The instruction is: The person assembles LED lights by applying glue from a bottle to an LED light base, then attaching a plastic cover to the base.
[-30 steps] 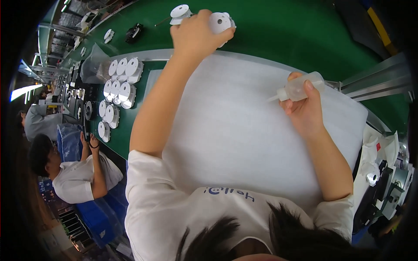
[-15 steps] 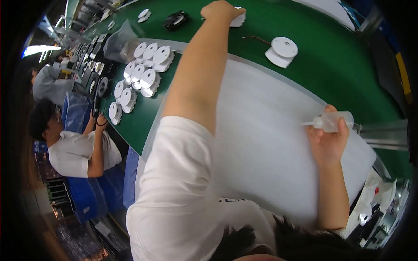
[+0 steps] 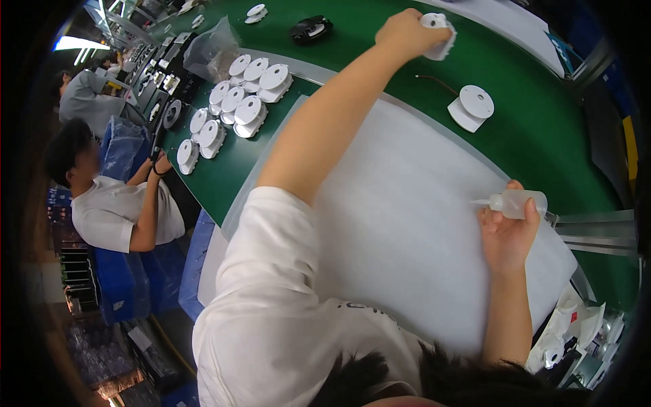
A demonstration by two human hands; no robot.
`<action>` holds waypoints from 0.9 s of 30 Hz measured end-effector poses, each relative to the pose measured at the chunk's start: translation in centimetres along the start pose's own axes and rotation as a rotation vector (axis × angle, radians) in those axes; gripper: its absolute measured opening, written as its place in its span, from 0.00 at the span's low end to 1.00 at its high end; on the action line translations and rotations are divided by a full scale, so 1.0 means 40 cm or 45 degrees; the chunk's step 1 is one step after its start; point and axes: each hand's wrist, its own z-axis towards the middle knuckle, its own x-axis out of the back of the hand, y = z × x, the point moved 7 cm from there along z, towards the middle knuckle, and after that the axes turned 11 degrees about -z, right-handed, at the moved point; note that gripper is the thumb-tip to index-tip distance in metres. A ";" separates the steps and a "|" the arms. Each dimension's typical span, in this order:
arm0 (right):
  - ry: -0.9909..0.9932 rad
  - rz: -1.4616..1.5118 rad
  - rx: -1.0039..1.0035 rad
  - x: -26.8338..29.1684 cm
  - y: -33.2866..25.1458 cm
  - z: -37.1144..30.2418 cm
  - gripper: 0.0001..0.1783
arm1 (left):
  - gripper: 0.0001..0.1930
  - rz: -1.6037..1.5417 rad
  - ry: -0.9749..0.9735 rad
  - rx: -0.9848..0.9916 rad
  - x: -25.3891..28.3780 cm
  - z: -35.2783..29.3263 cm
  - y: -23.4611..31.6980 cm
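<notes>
My left hand (image 3: 409, 35) reaches far out over the green surface, its fingers closed on a white round plastic housing (image 3: 441, 50). Closer to me lies a similar white housing (image 3: 475, 103), with a thin dark wire trailing from it. My right hand (image 3: 507, 237) grips a translucent squeeze bottle (image 3: 523, 204) tilted on its side, the narrow nozzle pointing left. Below both hands spreads a large white sheet (image 3: 400, 224).
Several white housings (image 3: 249, 112) stand grouped on the left of the green table (image 3: 407, 74), beside a clear plastic bag (image 3: 213, 51). A black part (image 3: 312, 29) lies at the back. A co-worker in a white shirt (image 3: 129, 210) sits at left. A metal rail (image 3: 590, 230) runs at right.
My left hand has swung to the right, bringing the white housing with it. The view has shifted slightly. My right hand still holds the bottle in much the same place.
</notes>
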 end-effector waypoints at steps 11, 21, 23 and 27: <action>-0.017 -0.386 0.558 -0.049 -0.092 -0.062 0.28 | 0.29 -0.480 0.155 -1.155 0.099 -0.547 0.098; -0.206 -1.274 1.487 -0.201 -0.189 -0.223 0.27 | 0.25 -0.082 0.218 -1.759 0.065 -0.650 0.149; -0.101 -1.270 1.561 -0.199 -0.186 -0.231 0.23 | 0.25 -0.087 0.236 -1.796 0.065 -0.659 0.154; -0.133 -1.322 1.520 -0.192 -0.203 -0.230 0.23 | 0.26 -0.078 0.196 -1.803 0.064 -0.660 0.151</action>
